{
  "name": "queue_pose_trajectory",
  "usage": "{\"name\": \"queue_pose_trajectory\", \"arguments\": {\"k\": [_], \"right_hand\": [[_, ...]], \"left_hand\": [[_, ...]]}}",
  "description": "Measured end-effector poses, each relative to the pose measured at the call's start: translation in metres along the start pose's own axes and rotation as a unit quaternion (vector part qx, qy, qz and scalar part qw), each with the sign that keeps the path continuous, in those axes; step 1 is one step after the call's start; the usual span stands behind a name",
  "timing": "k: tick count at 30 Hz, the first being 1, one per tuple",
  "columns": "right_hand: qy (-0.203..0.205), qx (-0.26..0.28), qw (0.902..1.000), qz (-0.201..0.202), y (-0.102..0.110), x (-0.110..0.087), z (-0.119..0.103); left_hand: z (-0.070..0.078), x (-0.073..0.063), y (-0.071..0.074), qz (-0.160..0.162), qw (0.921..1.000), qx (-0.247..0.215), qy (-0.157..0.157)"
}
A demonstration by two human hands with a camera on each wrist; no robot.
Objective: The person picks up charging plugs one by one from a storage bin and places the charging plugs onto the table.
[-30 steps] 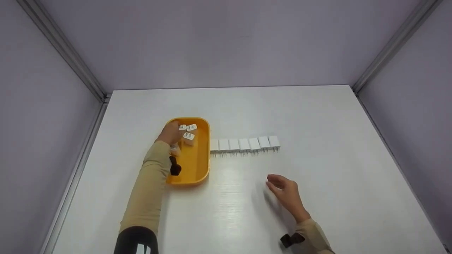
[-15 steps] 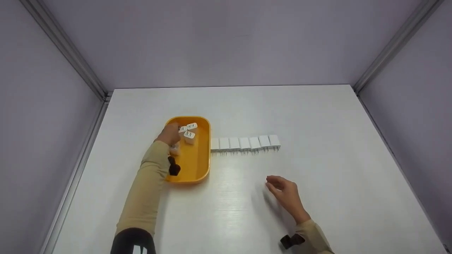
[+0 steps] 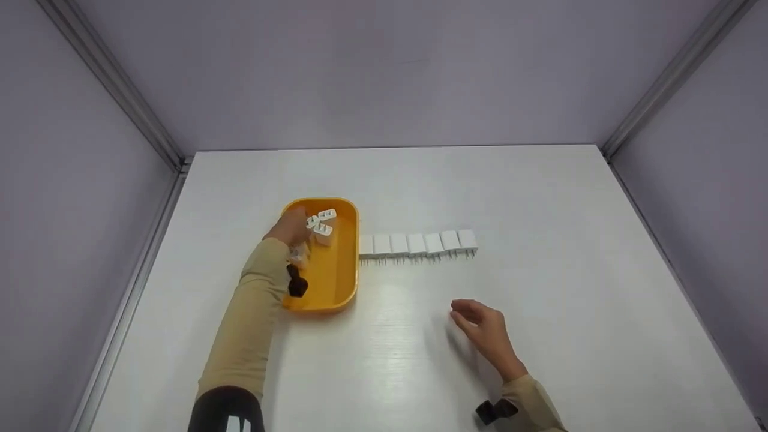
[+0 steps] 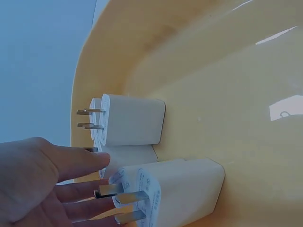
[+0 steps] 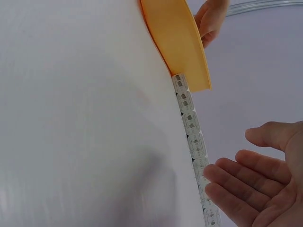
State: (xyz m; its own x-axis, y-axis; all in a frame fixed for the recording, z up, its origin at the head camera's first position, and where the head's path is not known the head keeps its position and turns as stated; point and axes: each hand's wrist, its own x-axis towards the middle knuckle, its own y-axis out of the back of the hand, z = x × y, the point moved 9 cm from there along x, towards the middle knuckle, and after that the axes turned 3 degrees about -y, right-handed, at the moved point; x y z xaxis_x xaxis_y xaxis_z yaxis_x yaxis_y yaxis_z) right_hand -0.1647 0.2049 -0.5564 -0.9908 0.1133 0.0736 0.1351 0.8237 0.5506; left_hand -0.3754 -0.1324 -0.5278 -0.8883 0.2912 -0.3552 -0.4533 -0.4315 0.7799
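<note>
In the left wrist view several white plug chargers (image 4: 135, 120) stand prongs-up inside the yellow tray (image 4: 102, 61). My left hand (image 4: 52, 179) reaches in among them with thumb and fingers apart. The thumb lies against the edge of one charger, and the fingers extend toward the front chargers (image 4: 189, 189); the fingertips are partly hidden. From the head view, this hand (image 3: 291, 227) is over the tray's left side. My right hand (image 3: 487, 330) hovers above the table with loosely bent fingers, holding nothing.
A row of white chargers (image 3: 416, 244) lies side by side on the white table (image 3: 570, 270), prongs toward me, beginning at the tray's right wall. A clear-looking lump (image 3: 299, 255) sits in the tray near the left wrist. Grey walls (image 3: 384, 78) enclose the table.
One charger beside my left fingers has shifted slightly toward me and to the right in the tray. The left hand stays nearly in place; the right hand has hardly moved.
</note>
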Motion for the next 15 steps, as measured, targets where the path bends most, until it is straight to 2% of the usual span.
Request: {"name": "queue_pose_trajectory", "arguments": {"k": [7, 15], "right_hand": [[-0.004, -0.002, 1.0, 0.002, -0.001, -0.004, -0.001], [-0.013, 0.004, 0.9999, 0.003, -0.005, -0.009, -0.001]], "left_hand": [[0.007, 0.012, -0.009, -0.013, 0.9994, 0.017, -0.026], [0.005, 0.011, -0.01, -0.002, 0.9995, -0.006, -0.03]]}}
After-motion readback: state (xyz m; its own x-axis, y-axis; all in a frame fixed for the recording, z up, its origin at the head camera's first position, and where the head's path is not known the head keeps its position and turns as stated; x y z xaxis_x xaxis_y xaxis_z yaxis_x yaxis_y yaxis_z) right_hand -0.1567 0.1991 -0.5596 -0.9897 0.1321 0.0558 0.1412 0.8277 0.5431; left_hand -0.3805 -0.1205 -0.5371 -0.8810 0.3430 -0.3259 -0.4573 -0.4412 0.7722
